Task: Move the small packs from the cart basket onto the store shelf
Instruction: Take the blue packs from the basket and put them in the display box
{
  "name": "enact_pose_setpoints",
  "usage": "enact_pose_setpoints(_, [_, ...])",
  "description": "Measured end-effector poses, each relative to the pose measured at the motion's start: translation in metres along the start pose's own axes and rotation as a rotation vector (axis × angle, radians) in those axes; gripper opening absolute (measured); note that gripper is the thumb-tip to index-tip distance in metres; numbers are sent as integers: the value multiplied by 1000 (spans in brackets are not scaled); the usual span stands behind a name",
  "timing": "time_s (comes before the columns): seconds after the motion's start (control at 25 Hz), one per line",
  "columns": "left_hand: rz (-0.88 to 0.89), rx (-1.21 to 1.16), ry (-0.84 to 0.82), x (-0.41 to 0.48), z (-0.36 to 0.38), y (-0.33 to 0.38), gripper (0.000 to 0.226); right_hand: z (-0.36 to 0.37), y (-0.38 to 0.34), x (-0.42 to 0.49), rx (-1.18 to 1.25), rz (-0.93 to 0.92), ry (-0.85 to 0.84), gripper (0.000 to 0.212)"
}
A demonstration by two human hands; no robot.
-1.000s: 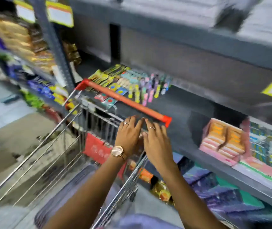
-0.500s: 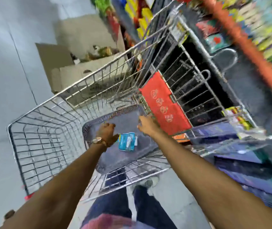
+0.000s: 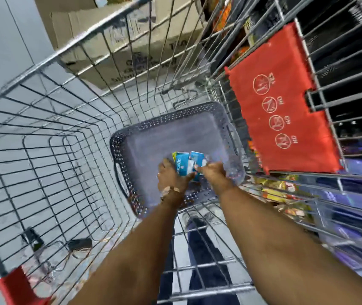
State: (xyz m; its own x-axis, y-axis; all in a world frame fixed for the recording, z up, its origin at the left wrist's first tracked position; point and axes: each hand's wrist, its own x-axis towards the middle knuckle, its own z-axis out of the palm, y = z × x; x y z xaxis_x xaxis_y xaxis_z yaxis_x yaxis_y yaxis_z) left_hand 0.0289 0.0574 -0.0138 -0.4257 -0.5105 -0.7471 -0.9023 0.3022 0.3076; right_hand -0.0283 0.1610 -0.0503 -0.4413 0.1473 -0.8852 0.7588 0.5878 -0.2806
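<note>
A grey perforated plastic basket [image 3: 175,133] lies in the bottom of the wire shopping cart [image 3: 50,119]. Inside it, near its close edge, are a few small blue packs [image 3: 186,164]. Both arms reach down into the basket. My left hand [image 3: 171,177], with a watch on the wrist, holds the packs from the left. From the right, my right hand [image 3: 214,173] closes on the same bunch of packs. The fingers hide the packs' lower parts. The store shelf is only partly seen at the right edge.
The cart's red child-seat flap [image 3: 281,102] hangs at the right. A cardboard box [image 3: 118,40] stands on the floor beyond the cart. Lower shelf goods [image 3: 279,190] show through the cart's wires at the right. A red cart corner [image 3: 19,287] is at bottom left.
The view swung from the shelf and cart handle down into the cart. Both hands left the handle, reached into the basket and closed on the blue packs.
</note>
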Motion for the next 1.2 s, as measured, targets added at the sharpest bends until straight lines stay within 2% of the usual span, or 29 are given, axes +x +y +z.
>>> enact_pose_setpoints(0.12, [52,62,21,3,-3,1,77,-2,2,-1,34,-52,-95,30])
enact_pose_setpoints(0.24, [115,10,0,-1,-17,10,63,-11,-18,-31,195,22,-235,4])
enact_pose_setpoints(0.36, [82,-296,-145,-9,-38,15,37,-25,-43,-64,258,0,-383,6])
enact_pose_setpoints(0.44, [27,-555,-270,-17,-56,25,22,-38,-62,-87,241,-93,-321,11])
enact_pose_setpoints(0.6, [201,-806,-402,-68,-94,77,19,-73,-101,-153,144,-471,2,21])
enact_pose_setpoints(0.72, [352,-813,-521,-112,-118,114,31,-116,-102,-214,58,-716,322,31])
enact_pose_setpoints(0.8, [452,-780,-562,-139,-132,135,29,-155,-92,-249,20,-836,500,28])
enact_pose_setpoints(0.92, [631,-731,-614,-187,-142,175,21,-217,-68,-288,-58,-954,874,28])
enact_pose_setpoints(1.0, [705,-687,-674,-227,-138,205,32,-254,-41,-315,-144,-1038,1150,37])
enact_pose_setpoints(1.08, [754,-633,-744,-266,-126,233,38,-283,-11,-337,-208,-1111,1294,43])
enact_pose_setpoints(1.2, [790,-563,-906,-347,-86,266,29,-325,45,-364,-218,-1089,1431,40])
